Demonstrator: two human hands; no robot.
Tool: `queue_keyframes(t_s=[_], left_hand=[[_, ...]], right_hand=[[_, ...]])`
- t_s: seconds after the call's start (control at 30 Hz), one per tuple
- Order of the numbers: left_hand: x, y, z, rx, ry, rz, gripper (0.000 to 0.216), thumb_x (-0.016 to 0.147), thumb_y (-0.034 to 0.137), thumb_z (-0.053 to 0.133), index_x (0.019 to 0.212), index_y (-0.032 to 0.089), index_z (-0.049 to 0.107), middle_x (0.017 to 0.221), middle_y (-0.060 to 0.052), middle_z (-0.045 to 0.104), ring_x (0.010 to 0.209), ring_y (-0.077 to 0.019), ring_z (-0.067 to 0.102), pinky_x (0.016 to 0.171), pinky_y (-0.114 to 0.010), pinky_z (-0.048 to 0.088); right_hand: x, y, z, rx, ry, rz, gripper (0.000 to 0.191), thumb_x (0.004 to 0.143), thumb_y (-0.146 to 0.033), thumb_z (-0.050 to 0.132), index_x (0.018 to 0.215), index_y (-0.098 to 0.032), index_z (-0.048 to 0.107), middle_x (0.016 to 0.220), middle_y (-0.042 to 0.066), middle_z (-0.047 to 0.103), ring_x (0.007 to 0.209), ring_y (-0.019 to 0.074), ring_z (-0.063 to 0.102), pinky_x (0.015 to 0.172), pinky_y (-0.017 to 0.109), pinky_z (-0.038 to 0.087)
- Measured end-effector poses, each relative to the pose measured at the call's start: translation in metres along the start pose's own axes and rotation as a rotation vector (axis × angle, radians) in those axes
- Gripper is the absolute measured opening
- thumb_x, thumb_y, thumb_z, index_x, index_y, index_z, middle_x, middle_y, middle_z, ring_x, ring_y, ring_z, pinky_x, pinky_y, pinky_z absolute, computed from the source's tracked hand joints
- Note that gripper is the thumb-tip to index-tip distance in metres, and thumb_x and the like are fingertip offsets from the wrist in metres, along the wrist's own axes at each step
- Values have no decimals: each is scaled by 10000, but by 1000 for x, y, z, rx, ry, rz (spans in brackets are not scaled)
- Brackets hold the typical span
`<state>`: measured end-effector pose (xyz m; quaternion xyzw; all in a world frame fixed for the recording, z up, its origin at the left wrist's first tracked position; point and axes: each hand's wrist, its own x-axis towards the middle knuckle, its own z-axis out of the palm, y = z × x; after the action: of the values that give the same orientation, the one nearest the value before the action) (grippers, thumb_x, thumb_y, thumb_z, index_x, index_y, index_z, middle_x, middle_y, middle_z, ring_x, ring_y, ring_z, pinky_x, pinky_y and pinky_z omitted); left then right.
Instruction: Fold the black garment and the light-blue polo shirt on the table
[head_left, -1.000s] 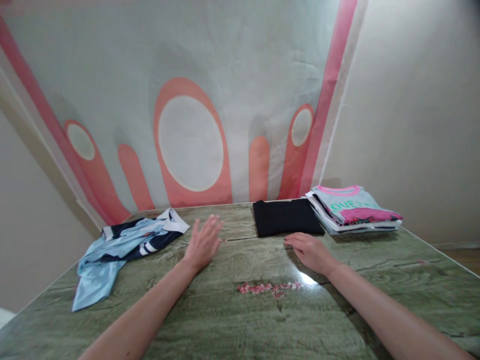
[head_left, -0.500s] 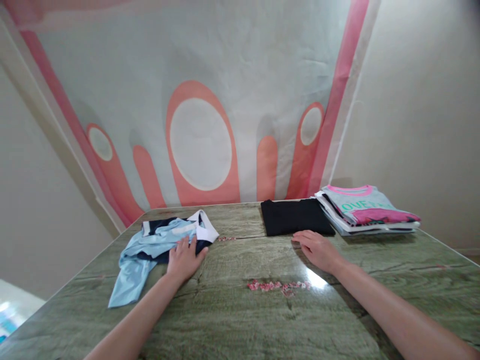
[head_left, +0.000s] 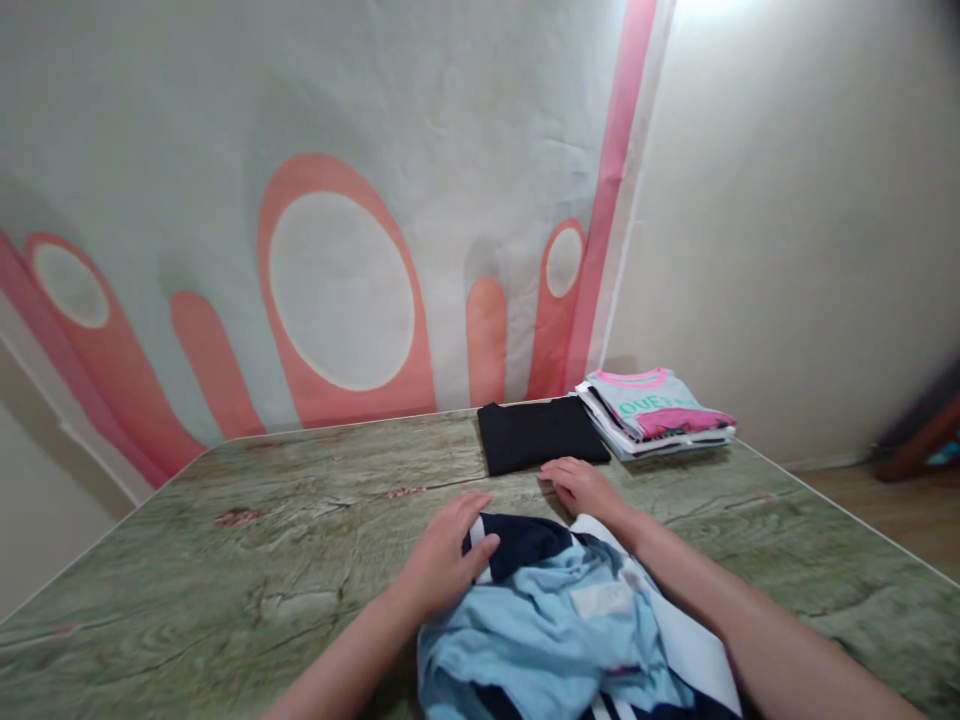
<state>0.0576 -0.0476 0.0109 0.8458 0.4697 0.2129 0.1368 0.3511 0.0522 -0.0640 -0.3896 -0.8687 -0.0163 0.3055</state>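
A crumpled light-blue shirt [head_left: 540, 620] with navy panels and a white collar lies in front of me, partly beyond the lower edge of view. My left hand [head_left: 455, 552] rests at its upper left corner, thumb apart from the fingers, touching a navy and white edge. My right hand [head_left: 581, 487] lies palm down on the table, fingers stretched out, just in front of a folded black garment [head_left: 541, 436]. The shirt's white part lies against my right forearm.
A stack of folded clothes [head_left: 656, 412], topped by a grey and pink printed shirt, sits at the table's far right, beside the black garment. The wood-patterned table [head_left: 300, 570] meets a wall with a coral-patterned sheet [head_left: 442, 200].
The blue shirt has moved from the table's left side to the near middle, between my arms. My left hand has moved right with it. The view has turned to the right.
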Motion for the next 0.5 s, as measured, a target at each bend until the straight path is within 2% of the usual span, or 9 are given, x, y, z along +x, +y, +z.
queue_keyframes(t_s=[0.07,0.13,0.5], left_hand=[[4,-18,19,-29,-12,-20,466,929,408,482,1359,231,515,1404,-84,529,1340,-252,424,1123,-445,336],[3,-26,30,-43,-22,-8,434,932,410,480,1330,251,545,1385,-62,551,1348,-241,413,1134,-433,316],[6,-28,24,-116,-26,14,343,926,443,492,1222,345,634,1334,-5,600,1321,-227,451,1119,-421,335]], right_hand=[[0,3,2,-5,-1,6,336,843,-76,483,1078,-215,679,1121,67,678,1055,196,581,886,361,475],[0,4,2,-9,-6,16,336,843,-78,485,1077,-219,682,1129,63,675,1058,196,578,885,358,471],[0,5,2,-18,-10,44,327,857,-90,495,1088,-237,672,1146,57,665,1061,196,569,864,360,461]])
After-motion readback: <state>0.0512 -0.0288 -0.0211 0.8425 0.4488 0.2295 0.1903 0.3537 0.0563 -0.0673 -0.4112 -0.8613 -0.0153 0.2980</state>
